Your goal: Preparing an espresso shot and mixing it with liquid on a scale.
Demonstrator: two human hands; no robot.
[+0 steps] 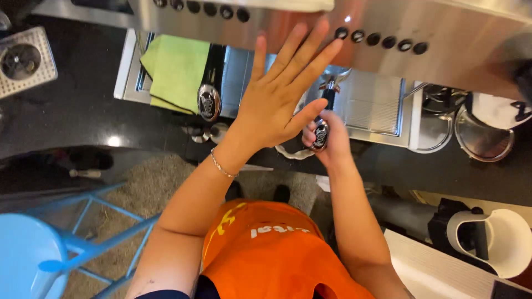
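The espresso machine (388,33) stands at the far edge, its drip tray (371,105) just nearer. A folded cloth (174,69) lies on the tray's left end, a portafilter handle (209,99) beside it. Right of the tray sit what may be metal bowls (482,138); a stool (33,254) stands near left.

Black glossy counter (83,116) under everything, running left to right. Directly on it: stainless espresso machine (454,39) with its drip tray (371,105), just beyond the spread fingers (288,55) of the left hand (274,105); a square white perforated tray (25,61) far left of those fingers; round steel vessels (482,138) well to the right of the right hand (327,141); a pale crumpled cloth (293,152) just below and left of the right hand's curled fingers. On the drip tray, left of the left thumb, a folded green cloth (174,69).
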